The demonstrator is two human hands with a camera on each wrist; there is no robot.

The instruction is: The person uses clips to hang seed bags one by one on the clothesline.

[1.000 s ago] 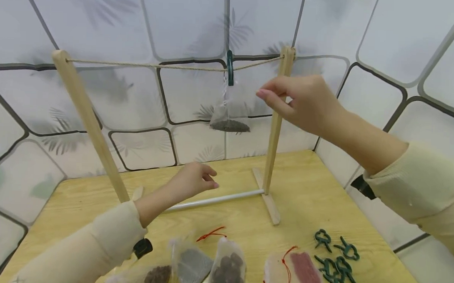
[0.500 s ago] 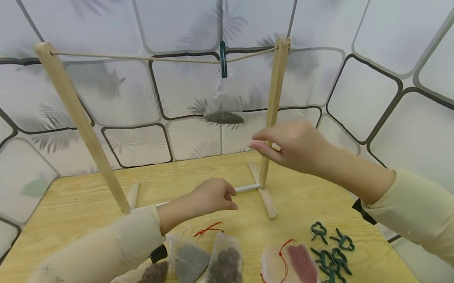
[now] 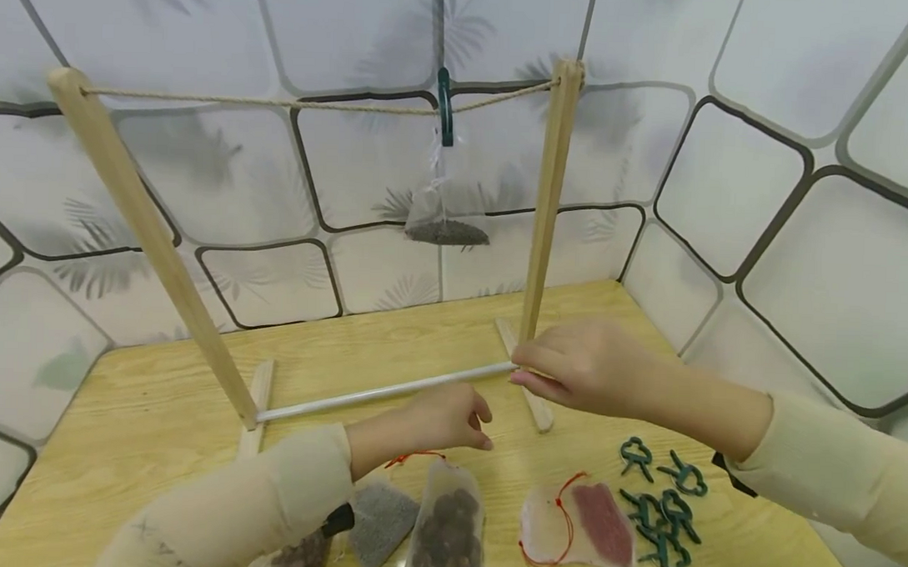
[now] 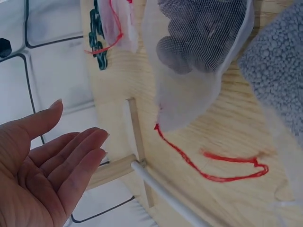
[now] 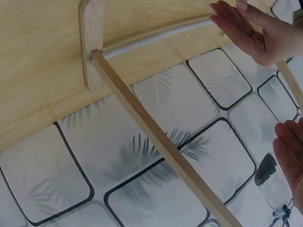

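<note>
My left hand [image 3: 442, 416] hovers, fingers relaxed and holding nothing, just above a mesh drawstring bag [image 3: 449, 521] of dark round lumps. In the left wrist view that bag's red cord [image 4: 189, 163] lies on the table. My right hand [image 3: 582, 367], also holding nothing, is in front of the rack's right foot. A green clip [image 3: 445, 108] on the rope [image 3: 265, 103] holds up a clear bag [image 3: 447, 225] with dark grains. Near the front lie a bag of grey granules [image 3: 381, 519], a partly hidden bag of brown bits [image 3: 302, 558] and a red-corded bag of pink material [image 3: 603, 522].
Several loose green clips [image 3: 664, 516] lie at the right front of the wooden table [image 3: 195, 375]. The rack has a left post [image 3: 155, 244], a right post [image 3: 550, 203] and a white bottom bar [image 3: 383, 392]. Patterned walls stand close behind and to the right.
My right hand has come down from beside the rope to just over the table. My left hand has moved right and lower in the head view, toward the bags.
</note>
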